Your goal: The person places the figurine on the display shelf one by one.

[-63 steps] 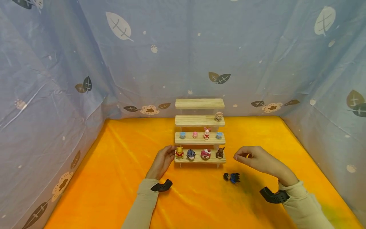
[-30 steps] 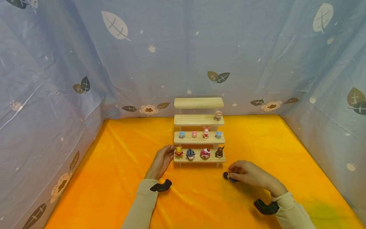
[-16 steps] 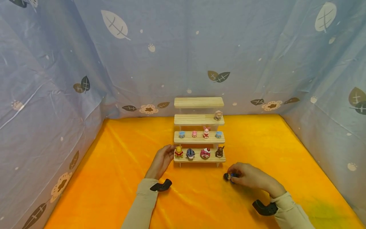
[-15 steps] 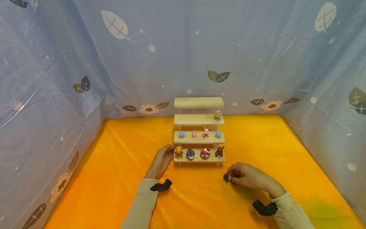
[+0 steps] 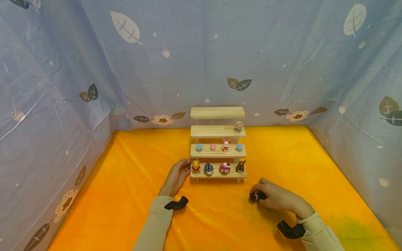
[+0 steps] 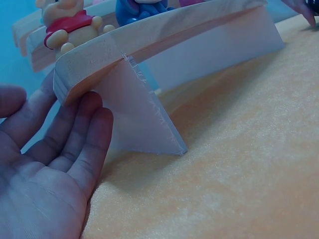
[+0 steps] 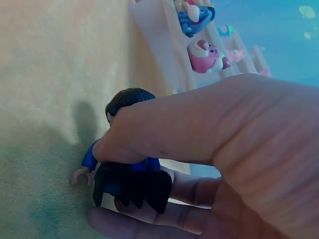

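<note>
Low over the orange cloth, right of the shelf, my right hand (image 5: 277, 197) pinches a toy minifigure (image 5: 258, 196) with black hair and a blue top. In the right wrist view its dark legs (image 7: 132, 186) show between thumb and fingers. My left hand (image 5: 176, 177) touches the left end of the lowest board of a four-tier wooden display shelf (image 5: 217, 112). Its fingers (image 6: 94, 134) lie under the board's end, with the thumb apart. On that board stand a yellow bear figure (image 5: 196, 167), a blue-grey donkey (image 5: 208, 169), a pink bear (image 5: 224, 168) and a brown long-eared figure (image 5: 240, 166).
The second board carries two small blue figures, a small pink one (image 5: 213, 147) and a pink piglet (image 5: 225, 145). A beige figure (image 5: 239, 126) stands at the right of the third board. Orange cloth (image 5: 141, 157) covers the surface; blue-grey curtains (image 5: 182, 69) enclose three sides.
My right hand has come down from beside the shelf onto the minifigure lying on the cloth, taken hold of it and shifted it slightly right. My left hand has stayed at the shelf's end.
</note>
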A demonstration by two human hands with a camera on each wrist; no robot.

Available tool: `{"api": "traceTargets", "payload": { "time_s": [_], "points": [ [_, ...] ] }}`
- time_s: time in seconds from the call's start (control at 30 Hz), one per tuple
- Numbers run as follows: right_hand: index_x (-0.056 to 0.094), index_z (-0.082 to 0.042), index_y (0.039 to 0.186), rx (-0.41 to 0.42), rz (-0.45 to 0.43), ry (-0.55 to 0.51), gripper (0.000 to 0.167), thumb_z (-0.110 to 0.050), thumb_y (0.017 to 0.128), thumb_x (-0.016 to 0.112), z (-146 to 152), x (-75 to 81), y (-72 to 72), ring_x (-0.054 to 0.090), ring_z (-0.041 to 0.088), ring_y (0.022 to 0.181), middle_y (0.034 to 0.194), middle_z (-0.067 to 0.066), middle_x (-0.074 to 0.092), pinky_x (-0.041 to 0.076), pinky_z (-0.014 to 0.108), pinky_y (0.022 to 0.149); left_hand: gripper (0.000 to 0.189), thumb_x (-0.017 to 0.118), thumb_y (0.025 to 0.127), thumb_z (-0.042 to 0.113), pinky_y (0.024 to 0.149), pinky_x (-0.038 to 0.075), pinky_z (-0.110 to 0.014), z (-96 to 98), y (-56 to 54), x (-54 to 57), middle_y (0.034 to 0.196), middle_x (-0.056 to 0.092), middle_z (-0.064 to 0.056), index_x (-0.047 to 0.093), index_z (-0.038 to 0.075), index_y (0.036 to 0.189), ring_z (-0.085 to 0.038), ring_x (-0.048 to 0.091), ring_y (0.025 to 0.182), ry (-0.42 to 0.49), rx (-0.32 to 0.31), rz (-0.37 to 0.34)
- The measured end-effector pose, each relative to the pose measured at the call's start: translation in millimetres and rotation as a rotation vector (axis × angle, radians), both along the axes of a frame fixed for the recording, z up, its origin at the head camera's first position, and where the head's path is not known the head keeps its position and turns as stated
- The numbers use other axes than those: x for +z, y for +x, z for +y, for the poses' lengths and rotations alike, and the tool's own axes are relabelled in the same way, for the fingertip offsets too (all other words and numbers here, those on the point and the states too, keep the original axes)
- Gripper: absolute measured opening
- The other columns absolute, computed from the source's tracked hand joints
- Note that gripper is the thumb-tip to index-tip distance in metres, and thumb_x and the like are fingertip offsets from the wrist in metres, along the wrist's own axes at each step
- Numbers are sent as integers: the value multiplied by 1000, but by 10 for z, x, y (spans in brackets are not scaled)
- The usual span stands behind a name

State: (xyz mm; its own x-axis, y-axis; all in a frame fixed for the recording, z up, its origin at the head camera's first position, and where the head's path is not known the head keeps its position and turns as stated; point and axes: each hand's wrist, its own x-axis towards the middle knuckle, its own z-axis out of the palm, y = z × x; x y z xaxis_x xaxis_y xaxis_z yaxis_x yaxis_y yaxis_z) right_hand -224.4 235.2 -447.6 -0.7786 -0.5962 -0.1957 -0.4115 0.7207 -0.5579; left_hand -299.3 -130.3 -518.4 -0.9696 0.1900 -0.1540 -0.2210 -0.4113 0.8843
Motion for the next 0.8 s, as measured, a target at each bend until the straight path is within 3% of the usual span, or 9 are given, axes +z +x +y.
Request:
{"api": "traceTargets", "payload": {
  "time_s": [0.47,0.8],
  "points": [
    [69,-10,106,-52,-1,-30,20,-21,90,75,-17,32,0,47,2,73,93,-2,58,42,22,62,32,34,111,24,96,49,-26,-5,12,12,125,59,-7,60,8,101,-20,54,113,10,-1,4],
    [63,-6,118,-37,-33,-157,30,-23,95,70,-52,46,-6,52,2,77,98,-1,64,47,25,64,32,34,111,23,94,50,-26,0,9,7,122,60,-6,60,8,100,-20,55,110,23,4,-3]
  ]
}}
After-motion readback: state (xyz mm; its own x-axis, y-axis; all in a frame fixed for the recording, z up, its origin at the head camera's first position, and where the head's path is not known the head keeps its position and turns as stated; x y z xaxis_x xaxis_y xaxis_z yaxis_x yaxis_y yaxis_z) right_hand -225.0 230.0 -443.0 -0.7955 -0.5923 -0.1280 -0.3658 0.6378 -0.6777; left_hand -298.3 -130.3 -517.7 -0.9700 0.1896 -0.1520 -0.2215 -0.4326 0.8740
